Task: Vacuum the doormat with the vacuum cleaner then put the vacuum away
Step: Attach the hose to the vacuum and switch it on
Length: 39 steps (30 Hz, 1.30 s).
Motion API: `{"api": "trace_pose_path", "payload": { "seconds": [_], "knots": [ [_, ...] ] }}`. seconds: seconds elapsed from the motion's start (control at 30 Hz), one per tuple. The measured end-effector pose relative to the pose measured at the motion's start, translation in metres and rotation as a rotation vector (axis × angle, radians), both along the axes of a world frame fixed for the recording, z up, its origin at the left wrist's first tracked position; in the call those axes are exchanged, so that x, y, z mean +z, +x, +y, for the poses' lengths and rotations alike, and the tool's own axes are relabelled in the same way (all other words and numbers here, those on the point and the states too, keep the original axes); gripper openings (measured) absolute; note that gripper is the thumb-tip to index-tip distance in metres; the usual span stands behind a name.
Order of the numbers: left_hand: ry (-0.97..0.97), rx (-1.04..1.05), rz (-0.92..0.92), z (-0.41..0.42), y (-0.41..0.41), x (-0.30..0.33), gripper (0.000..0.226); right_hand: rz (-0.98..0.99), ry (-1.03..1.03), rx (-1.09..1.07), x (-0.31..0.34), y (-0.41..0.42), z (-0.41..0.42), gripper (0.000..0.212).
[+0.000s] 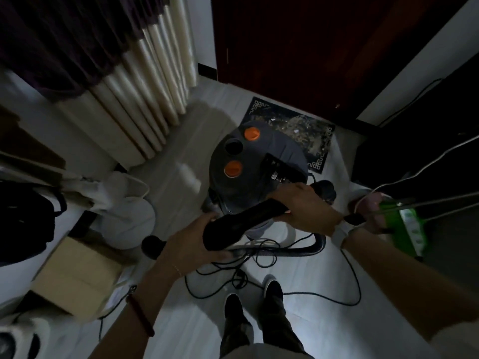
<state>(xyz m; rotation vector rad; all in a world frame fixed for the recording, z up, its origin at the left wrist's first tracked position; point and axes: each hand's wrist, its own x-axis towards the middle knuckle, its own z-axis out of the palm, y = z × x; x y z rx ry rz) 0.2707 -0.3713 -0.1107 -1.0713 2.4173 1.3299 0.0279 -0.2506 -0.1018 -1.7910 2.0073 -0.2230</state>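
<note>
A grey drum vacuum cleaner (255, 164) with two orange caps stands on the pale floor ahead of my feet. Behind it, a dark patterned doormat (298, 130) strewn with light crumbs lies before a dark red door. I hold a wide black floor nozzle (243, 224) over the vacuum. My left hand (189, 244) grips its near end, and my right hand (308, 208) grips its far end. The black hose (308, 248) curves along the floor under my right wrist. A thin black power cord (352, 278) loops around my shoes.
Cream and dark curtains (145, 94) hang at the left. A cardboard box (77, 278), a black bag (23, 224) and a white round object (129, 218) crowd the left floor. A green power strip (412, 229) and metal rods lie at the right, beside dark furniture.
</note>
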Motion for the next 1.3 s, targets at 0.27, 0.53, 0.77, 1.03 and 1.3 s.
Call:
{"api": "trace_pose_path", "payload": {
  "seconds": [0.27, 0.53, 0.77, 1.03, 1.3],
  "knots": [
    [-0.119, 0.040, 0.169, 0.009, -0.017, 0.005, 0.068, 0.039, -0.045, 0.078, 0.013, -0.025, 0.004, 0.044],
    [-0.132, -0.005, 0.070, 0.007, -0.037, 0.013, 0.052, -0.097, -0.068, 0.043, 0.002, -0.041, 0.005, 0.046],
    [-0.123, 0.106, 0.055, 0.025, -0.055, 0.005, 0.111, -0.091, -0.282, 0.047, -0.028, -0.050, 0.001, 0.046],
    [-0.285, 0.544, -0.042, 0.034, -0.028, -0.032, 0.048, -0.226, 0.035, -0.525, -0.117, -0.093, -0.014, 0.071],
    [-0.293, 0.769, 0.010, 0.039, -0.056, -0.058, 0.038, -0.008, 0.070, -0.430, -0.149, -0.098, -0.048, 0.051]
  ]
}}
